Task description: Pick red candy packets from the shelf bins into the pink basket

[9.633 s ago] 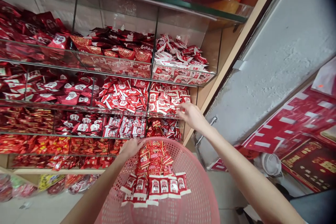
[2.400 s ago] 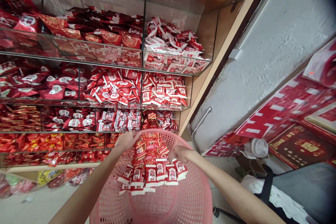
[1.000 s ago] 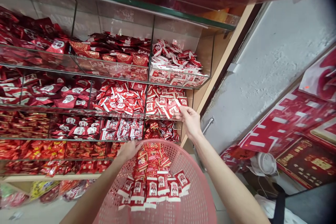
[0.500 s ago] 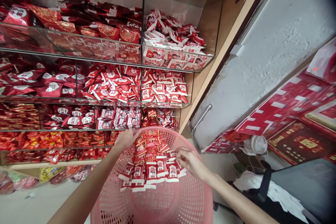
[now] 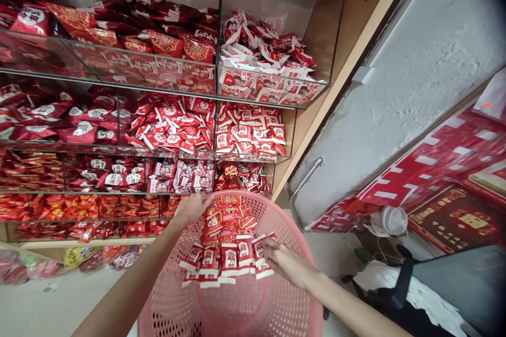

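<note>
A pink plastic basket (image 5: 294,231) with holes in its wall stands tilted in front of the shelves. Small red-and-white candy packets (image 5: 230,257) lie in overlapping rows inside it, with redder packets (image 5: 229,210) behind them at the far side. My left hand (image 5: 192,208) is closed on the basket's far-left rim, its fingertips partly hidden. At the right of the rows, my right hand (image 5: 282,258) pinches a red-and-white candy packet (image 5: 259,247) between thumb and fingers, low inside the basket.
Glass-fronted shelves (image 5: 118,84) of red wrapped sweets fill the left and centre. A grey wall (image 5: 419,37) rises at the right, with red packaging (image 5: 419,168), a small white fan (image 5: 393,220) and a dark chair (image 5: 454,274) nearby. Bagged goods (image 5: 81,257) lie beneath the shelves.
My right hand has lowered slightly among the packets at the right end of the rows and now pinches one there. The left hand stays at the rim. The view has shifted slightly.
</note>
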Tool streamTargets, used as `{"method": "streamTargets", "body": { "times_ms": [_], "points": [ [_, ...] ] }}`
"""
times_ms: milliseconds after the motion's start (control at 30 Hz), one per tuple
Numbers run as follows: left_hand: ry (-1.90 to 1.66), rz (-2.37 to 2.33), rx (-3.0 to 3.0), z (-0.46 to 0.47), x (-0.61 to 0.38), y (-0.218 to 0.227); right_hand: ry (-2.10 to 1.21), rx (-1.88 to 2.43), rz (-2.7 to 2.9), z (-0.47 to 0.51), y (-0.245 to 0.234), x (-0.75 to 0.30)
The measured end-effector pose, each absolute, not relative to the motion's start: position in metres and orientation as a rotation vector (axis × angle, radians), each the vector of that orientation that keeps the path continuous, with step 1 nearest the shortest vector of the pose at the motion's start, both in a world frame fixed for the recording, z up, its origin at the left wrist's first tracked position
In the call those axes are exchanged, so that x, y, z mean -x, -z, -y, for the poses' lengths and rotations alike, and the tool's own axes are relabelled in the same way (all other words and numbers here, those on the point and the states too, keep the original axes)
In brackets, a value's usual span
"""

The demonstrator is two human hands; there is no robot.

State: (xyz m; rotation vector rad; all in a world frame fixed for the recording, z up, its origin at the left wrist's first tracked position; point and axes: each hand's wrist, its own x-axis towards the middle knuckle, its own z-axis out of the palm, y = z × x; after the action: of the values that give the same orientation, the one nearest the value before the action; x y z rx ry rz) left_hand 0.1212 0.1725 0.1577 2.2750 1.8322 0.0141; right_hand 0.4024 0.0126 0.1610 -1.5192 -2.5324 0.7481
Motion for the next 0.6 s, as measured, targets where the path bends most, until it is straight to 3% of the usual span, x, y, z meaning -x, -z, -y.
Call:
{"method": "streamTargets", "body": {
  "times_ms": [600],
  "points": [
    [-0.005, -1.837, -2.253, -0.173, -0.122, -0.159, -0.153, 1.607, 3.047, -0.021, -0.149, -0.383]
  ]
}}
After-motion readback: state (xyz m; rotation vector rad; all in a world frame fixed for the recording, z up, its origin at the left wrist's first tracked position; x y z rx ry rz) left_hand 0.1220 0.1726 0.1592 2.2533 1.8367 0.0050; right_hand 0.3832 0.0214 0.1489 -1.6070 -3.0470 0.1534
